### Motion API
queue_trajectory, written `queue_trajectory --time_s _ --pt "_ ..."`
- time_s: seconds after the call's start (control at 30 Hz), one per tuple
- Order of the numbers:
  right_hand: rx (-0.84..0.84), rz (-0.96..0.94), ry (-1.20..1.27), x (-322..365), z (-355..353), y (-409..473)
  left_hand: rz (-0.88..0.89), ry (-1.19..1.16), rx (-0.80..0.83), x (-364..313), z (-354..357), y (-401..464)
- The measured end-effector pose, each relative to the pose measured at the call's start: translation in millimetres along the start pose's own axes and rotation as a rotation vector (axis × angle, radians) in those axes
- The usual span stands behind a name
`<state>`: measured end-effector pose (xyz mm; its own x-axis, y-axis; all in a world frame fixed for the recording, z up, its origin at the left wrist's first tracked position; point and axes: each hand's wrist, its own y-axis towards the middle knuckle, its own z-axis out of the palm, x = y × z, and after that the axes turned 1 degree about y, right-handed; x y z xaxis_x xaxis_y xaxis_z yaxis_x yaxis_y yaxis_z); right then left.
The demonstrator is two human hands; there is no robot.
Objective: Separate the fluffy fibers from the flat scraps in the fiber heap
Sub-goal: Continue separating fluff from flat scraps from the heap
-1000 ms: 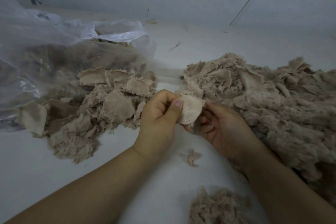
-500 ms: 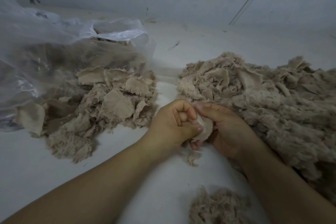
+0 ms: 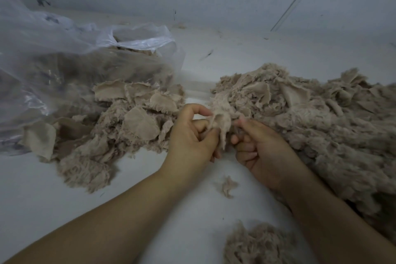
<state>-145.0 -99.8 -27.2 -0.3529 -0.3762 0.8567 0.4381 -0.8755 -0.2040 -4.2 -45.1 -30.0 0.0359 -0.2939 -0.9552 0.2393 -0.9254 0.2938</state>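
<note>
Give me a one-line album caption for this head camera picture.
Both hands, left hand and right hand, pinch one beige fabric scrap between two tan fiber heaps.

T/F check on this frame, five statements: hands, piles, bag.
1. Both hands hold one fuzzy scrap between them. True: left hand and right hand both pinch it.
2. The plastic bag sits on the right. False: it is on the left.
3. Flat scraps lie at the bag's mouth. True.
4. The biggest heap lies left of the hands. False: it lies to their right.
5. A small loose tuft lies between the forearms. True.
</note>
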Motion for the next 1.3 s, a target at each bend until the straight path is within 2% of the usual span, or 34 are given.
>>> queue_trajectory --time_s 0.1,0.17,0.27,0.43,0.53,0.67,0.9,0.97,1.1,1.3 --pt "0.024 0.017 -0.024 1 -1 -3 -0.022 0.020 0.004 1 -2 2" --pt "0.081 -0.029 -0.065 -1 -1 -5 -0.023 -0.005 0.073 0 2 -2" --pt "0.059 -0.054 -0.117 -5 -2 -5 -0.065 -0.060 0.138 -1 5 -6" --pt "0.008 -0.031 -0.023 -4 -1 -2 -0.057 -0.072 0.026 0 2 -1" --pt "0.084 -0.045 -0.041 -5 -3 -6 -0.009 -0.034 0.044 3 3 -2" --pt "0.039 -0.025 -0.017 -6 -4 -5 0.016 0.032 0.016 4 4 -4" --pt "-0.026 -0.028 0.053 -6 1 -3 -0.118 -0.032 -0.125 5 -2 4" --pt "-0.008 -0.036 0.051 -6 2 -4 -0.115 -0.054 -0.080 4 -2 3" --pt "0.054 -0.062 -0.046 -7 0 -8 -0.047 0.057 0.024 2 1 2" --pt "0.089 -0.078 -0.071 -6 -1 -8 -0.153 -0.021 0.135 -1 -1 2"
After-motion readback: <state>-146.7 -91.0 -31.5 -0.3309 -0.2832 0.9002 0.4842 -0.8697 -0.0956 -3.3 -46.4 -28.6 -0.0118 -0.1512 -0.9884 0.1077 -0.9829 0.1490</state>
